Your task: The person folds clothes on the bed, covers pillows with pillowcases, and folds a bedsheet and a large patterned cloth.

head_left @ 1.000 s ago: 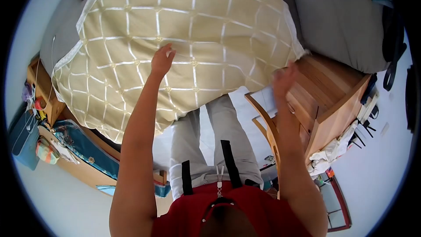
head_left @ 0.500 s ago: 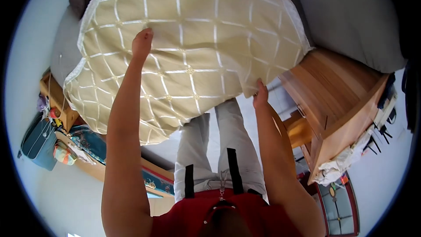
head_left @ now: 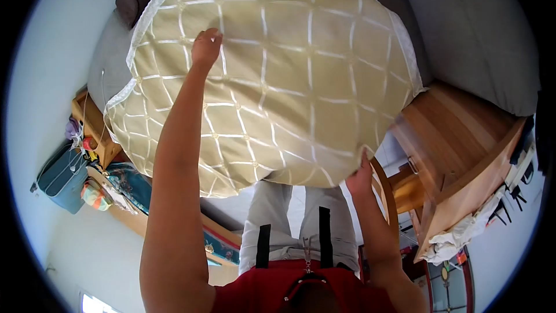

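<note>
A beige cloth [head_left: 289, 93] with a white ribbon grid and lace border spreads across the grey sofa in front of me. My left hand [head_left: 207, 48] pinches the cloth at its upper left part, fingers closed. Lower right, my right hand [head_left: 360, 175] has its fingers closed on the cloth's near edge, beside the wooden cabinet. That near edge hangs just above my legs.
A wooden cabinet [head_left: 457, 139] stands at the right, with a curved wooden chair back [head_left: 385, 191] beside it. Grey sofa cushions [head_left: 475, 29] lie behind. At the left are a small wooden shelf [head_left: 95, 127] with cables and a blue-grey bag [head_left: 62, 177].
My right hand has moved from the cabinet side to the cloth's near edge, closed on it and drawn it towards me. My left hand has moved up and closed on the cloth.
</note>
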Available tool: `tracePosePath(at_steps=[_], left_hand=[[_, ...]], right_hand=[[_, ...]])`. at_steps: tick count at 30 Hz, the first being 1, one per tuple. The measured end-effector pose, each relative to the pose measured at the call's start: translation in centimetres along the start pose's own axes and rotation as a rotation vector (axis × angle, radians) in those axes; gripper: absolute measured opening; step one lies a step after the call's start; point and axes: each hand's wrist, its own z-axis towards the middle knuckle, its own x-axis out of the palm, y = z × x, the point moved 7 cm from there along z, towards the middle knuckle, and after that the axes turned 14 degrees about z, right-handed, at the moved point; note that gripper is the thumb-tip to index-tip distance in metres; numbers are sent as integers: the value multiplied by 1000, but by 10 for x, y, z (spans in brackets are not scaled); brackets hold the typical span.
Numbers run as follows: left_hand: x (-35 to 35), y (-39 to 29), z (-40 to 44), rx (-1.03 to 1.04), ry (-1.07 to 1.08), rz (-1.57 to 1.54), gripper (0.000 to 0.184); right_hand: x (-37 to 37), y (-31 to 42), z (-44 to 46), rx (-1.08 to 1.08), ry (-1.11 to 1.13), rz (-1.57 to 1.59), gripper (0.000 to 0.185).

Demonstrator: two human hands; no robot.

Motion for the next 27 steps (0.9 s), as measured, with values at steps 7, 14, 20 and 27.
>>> tracePosePath(at_steps=[7, 14, 20, 27], left_hand=[[-41, 43, 41, 63, -154, 188, 36], [-30, 55, 82, 29, -41, 287, 59], [8, 60, 97, -170, 115, 366, 78], [-28, 16, 50, -192, 60, -586, 45]], right_hand=[[-76, 31, -46, 133, -200, -114, 41], [-143, 12, -56, 205, -172, -76, 45], [-121, 1, -67, 186, 11, -132, 44], [-150, 20, -67, -114, -232, 45, 36]])
